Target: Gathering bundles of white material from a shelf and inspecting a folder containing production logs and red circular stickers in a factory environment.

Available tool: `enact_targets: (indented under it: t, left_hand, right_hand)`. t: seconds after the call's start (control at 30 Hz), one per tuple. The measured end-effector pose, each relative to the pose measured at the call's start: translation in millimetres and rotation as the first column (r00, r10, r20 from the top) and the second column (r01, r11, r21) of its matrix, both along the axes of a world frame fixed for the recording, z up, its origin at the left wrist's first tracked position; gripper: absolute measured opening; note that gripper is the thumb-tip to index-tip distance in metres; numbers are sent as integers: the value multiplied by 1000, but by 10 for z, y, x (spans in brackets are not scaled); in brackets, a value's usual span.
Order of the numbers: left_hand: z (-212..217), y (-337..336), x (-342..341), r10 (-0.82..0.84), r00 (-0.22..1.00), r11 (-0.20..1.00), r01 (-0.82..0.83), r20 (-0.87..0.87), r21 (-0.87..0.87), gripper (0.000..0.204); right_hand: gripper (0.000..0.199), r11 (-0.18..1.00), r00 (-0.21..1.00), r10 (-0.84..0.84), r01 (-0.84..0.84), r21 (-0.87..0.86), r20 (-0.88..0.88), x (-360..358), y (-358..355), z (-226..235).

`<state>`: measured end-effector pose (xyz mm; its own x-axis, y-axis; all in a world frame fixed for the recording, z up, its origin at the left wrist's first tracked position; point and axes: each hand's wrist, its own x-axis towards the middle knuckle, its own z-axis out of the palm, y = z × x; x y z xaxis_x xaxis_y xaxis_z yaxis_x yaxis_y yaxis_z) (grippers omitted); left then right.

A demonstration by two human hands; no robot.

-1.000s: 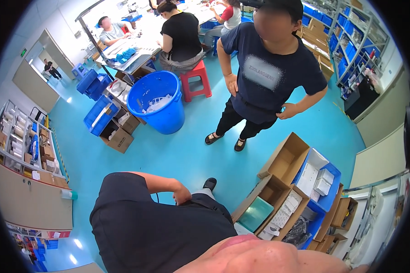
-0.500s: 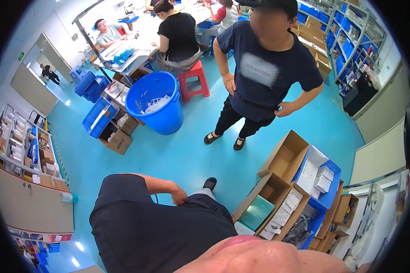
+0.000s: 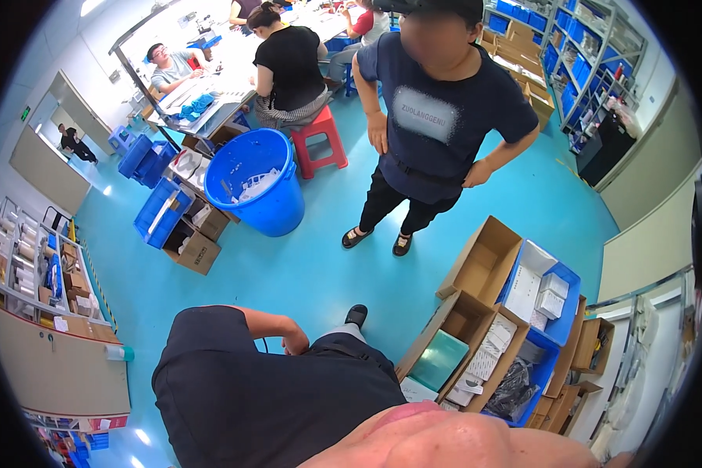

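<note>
Fingers (image 3: 293, 348) of the left hand (image 3: 295, 338) are bent toward the palm, beside the black clothes (image 3: 249, 390) of the wearer. I cannot tell how far they are open, or if they have hold of something. One thin black cord (image 3: 266, 344) is just beside this hand, under the forearm. The right hand does not show. One black shoe (image 3: 356, 315) of the wearer stands on the blue floor (image 3: 288, 269). To the right are three open cardboard boxes (image 3: 487, 253): one carries one green flat piece (image 3: 438, 359), another several small white boxes (image 3: 491, 349), too overlapped to count. Next to them are two blue crates (image 3: 552, 334). Farther away are one standing person (image 3: 444, 148), one round blue bin (image 3: 279, 207) and one red stool (image 3: 321, 129) with one seated person (image 3: 292, 66).
</note>
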<state>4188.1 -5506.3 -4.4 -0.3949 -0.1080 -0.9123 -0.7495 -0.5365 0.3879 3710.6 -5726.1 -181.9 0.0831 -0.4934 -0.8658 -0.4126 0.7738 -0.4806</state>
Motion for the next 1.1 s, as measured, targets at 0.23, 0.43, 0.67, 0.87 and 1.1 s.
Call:
enact_targets:
  t: [0.23,0.43,0.67,0.87,1.1]
  left_hand:
    - [-624,270,15,32,998,991,-39,-54,-128,37]
    - [16,109,-97,-21,999,974,14,-30,-226,46]
    - [74,3,-74,-42,992,984,21,-116,-179,47]
    - [120,-111,-91,-91,978,978,51,-189,-203,47]
    - [-257,-59,-90,-80,964,973,21,-253,-229,52]
  right_hand:
    - [12,999,999,-35,35,11,16,-60,23,-30]
    - [12,997,998,63,-62,-51,18,94,-35,318]
    - [14,998,998,52,-53,-34,-36,53,101,245]
    - [13,999,999,43,-43,2,-4,-48,137,123]
    - [12,997,999,38,-38,62,-1,-103,173,86]
